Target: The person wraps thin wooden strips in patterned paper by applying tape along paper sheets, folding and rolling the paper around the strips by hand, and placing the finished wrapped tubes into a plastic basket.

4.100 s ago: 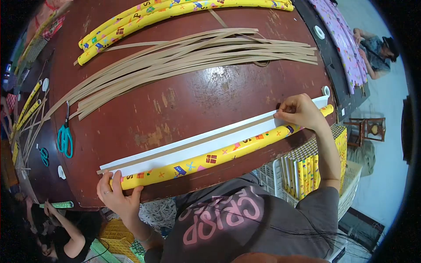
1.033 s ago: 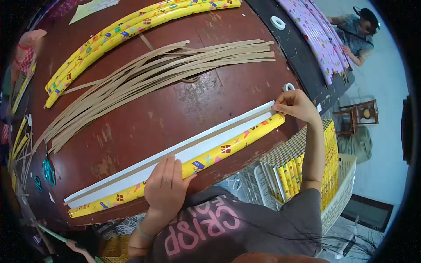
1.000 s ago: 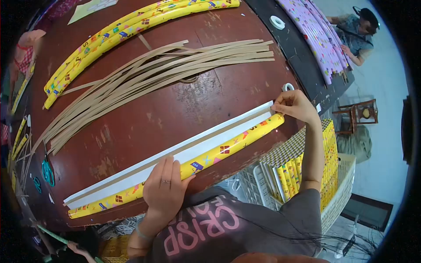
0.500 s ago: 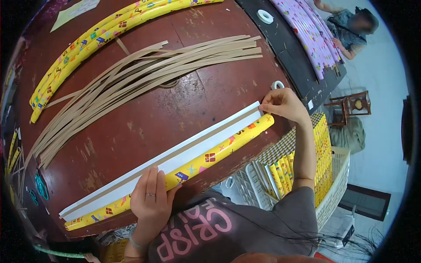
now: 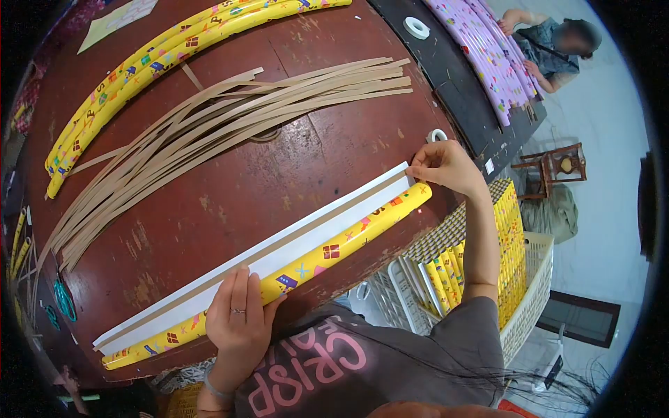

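A yellow patterned roll of wrapping paper lies along the table's near edge, its white-backed flap unrolled on the far side. A brown paper strip runs lengthwise along that flap. Across the roll's middle, my left hand rests with fingers stretched out, fingertips on the flap and strip. At the right end, my right hand pinches the end of the strip at the flap's corner between thumb and finger.
Loose brown strips spread across the red table, with yellow rolls behind. Tape rolls sit right. Scissors lie left. A basket holds yellow rolls. Another person stands by purple rolls.
Both my hands keep the same places on the roll and strip. The view has shifted very slightly. The other person's arm by the purple rolls has moved a little.
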`<control>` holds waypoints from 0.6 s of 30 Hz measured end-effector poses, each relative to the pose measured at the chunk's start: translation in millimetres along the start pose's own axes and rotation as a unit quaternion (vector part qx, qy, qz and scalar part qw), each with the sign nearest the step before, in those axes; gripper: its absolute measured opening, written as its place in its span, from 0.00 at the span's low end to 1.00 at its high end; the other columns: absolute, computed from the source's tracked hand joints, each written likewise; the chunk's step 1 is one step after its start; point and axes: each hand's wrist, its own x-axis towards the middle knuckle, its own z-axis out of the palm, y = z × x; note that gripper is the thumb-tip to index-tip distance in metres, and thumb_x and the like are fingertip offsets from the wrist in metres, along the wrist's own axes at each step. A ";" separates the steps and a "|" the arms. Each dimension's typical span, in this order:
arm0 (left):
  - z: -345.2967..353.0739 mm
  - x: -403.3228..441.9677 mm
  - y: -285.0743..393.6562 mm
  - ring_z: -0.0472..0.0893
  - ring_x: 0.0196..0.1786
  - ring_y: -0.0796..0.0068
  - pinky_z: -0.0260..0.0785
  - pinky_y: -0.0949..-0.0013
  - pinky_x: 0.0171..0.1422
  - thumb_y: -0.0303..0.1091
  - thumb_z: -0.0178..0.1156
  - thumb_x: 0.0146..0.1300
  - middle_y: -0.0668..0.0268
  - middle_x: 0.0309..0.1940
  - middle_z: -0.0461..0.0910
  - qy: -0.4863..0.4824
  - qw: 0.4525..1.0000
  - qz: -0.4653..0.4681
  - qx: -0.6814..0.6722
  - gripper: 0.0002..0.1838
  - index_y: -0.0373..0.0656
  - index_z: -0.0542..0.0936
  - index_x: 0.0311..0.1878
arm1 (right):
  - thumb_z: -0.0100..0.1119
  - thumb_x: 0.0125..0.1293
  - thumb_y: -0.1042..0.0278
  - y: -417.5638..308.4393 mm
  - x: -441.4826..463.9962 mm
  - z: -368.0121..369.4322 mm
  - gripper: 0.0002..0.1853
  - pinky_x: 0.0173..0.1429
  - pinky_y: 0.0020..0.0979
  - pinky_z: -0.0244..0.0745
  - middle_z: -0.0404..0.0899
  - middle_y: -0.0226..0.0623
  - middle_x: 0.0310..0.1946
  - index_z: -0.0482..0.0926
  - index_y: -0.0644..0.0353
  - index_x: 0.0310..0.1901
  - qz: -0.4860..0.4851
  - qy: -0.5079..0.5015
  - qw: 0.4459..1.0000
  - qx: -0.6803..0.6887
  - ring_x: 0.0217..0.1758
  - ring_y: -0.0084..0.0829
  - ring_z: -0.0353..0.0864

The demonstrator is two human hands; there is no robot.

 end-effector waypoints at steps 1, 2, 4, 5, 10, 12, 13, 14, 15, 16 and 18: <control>0.2 -0.1 -0.1 0.80 0.59 0.52 0.78 0.56 0.56 0.36 0.75 0.55 0.53 0.57 0.78 0.001 1.000 0.000 0.000 0.28 0.32 0.76 0.55 | 0.71 0.64 0.70 -0.5 -0.2 0.5 0.08 0.28 0.17 0.65 0.80 0.23 0.23 0.85 0.66 0.33 -0.001 0.000 1.000 0.000 0.25 0.11 0.75; 0.6 -0.2 -0.1 0.80 0.59 0.53 0.78 0.56 0.56 0.36 0.75 0.56 0.53 0.57 0.78 0.005 1.000 0.000 0.001 0.28 0.32 0.77 0.55 | 0.71 0.64 0.70 -0.7 -0.4 0.9 0.08 0.28 0.17 0.65 0.80 0.23 0.23 0.85 0.66 0.33 -0.001 0.003 1.000 0.003 0.26 0.11 0.75; 0.8 0.0 -0.1 0.80 0.59 0.53 0.77 0.56 0.56 0.37 0.75 0.56 0.53 0.58 0.78 0.010 1.000 0.001 0.002 0.28 0.33 0.77 0.55 | 0.71 0.63 0.70 -0.1 -0.5 1.6 0.07 0.28 0.17 0.66 0.80 0.23 0.23 0.85 0.66 0.33 -0.003 0.006 1.000 0.006 0.26 0.11 0.75; 0.6 0.1 -0.2 0.80 0.59 0.53 0.77 0.57 0.57 0.37 0.75 0.56 0.54 0.58 0.78 0.011 1.000 0.003 0.003 0.28 0.33 0.77 0.55 | 0.71 0.63 0.70 1.0 0.0 2.3 0.08 0.28 0.17 0.66 0.80 0.23 0.23 0.85 0.65 0.32 -0.010 0.012 1.000 -0.005 0.26 0.11 0.75; 10.7 -5.3 -4.2 0.81 0.58 0.52 0.77 0.56 0.57 0.40 0.75 0.55 0.53 0.59 0.78 0.044 0.999 0.021 0.021 0.29 0.35 0.77 0.56 | 0.71 0.63 0.70 -2.3 -4.4 2.1 0.08 0.28 0.17 0.66 0.79 0.23 0.23 0.82 0.63 0.30 -0.031 0.044 0.997 -0.060 0.26 0.11 0.75; 14.6 -7.2 -6.4 0.81 0.57 0.50 0.76 0.55 0.57 0.39 0.76 0.53 0.51 0.58 0.79 0.080 0.996 0.032 0.010 0.28 0.34 0.79 0.54 | 0.72 0.59 0.67 6.6 -4.3 0.7 0.10 0.30 0.22 0.71 0.81 0.28 0.23 0.83 0.65 0.31 -0.029 0.071 0.996 -0.042 0.26 0.16 0.77; 11.6 -6.1 -5.5 0.81 0.57 0.50 0.76 0.55 0.57 0.39 0.76 0.53 0.51 0.58 0.79 0.084 0.996 0.034 0.015 0.28 0.34 0.79 0.54 | 0.72 0.59 0.67 6.8 -7.1 0.1 0.10 0.30 0.22 0.71 0.81 0.28 0.23 0.83 0.65 0.31 -0.035 0.074 0.996 -0.041 0.26 0.16 0.77; 8.7 -3.6 -2.8 0.81 0.56 0.49 0.76 0.55 0.57 0.38 0.76 0.52 0.50 0.56 0.80 0.048 0.999 0.007 0.004 0.28 0.33 0.79 0.53 | 0.72 0.59 0.68 6.9 -11.9 0.9 0.10 0.30 0.22 0.71 0.81 0.28 0.23 0.82 0.65 0.31 -0.027 0.115 0.993 -0.032 0.26 0.16 0.77; 5.9 -1.0 -0.3 0.82 0.55 0.48 0.76 0.55 0.57 0.37 0.77 0.51 0.49 0.55 0.81 0.013 1.000 -0.022 -0.006 0.27 0.33 0.80 0.52 | 0.72 0.59 0.68 7.8 -16.8 1.7 0.10 0.30 0.22 0.70 0.81 0.28 0.23 0.82 0.65 0.32 -0.020 0.154 0.988 -0.022 0.26 0.15 0.77; 4.0 0.4 1.1 0.82 0.54 0.46 0.76 0.55 0.57 0.37 0.77 0.50 0.49 0.53 0.82 0.027 0.999 -0.016 -0.007 0.27 0.32 0.80 0.50 | 0.71 0.61 0.68 12.2 -22.2 2.7 0.10 0.29 0.21 0.69 0.80 0.28 0.23 0.81 0.65 0.35 -0.064 0.177 0.982 -0.002 0.25 0.14 0.76; 5.7 -0.7 0.1 0.82 0.54 0.46 0.76 0.55 0.57 0.37 0.77 0.49 0.49 0.52 0.82 0.041 0.999 -0.007 -0.002 0.27 0.32 0.80 0.50 | 0.69 0.62 0.71 -26.0 -48.6 20.4 0.07 0.30 0.24 0.71 0.82 0.30 0.25 0.82 0.64 0.36 -0.095 0.234 0.967 0.023 0.26 0.18 0.78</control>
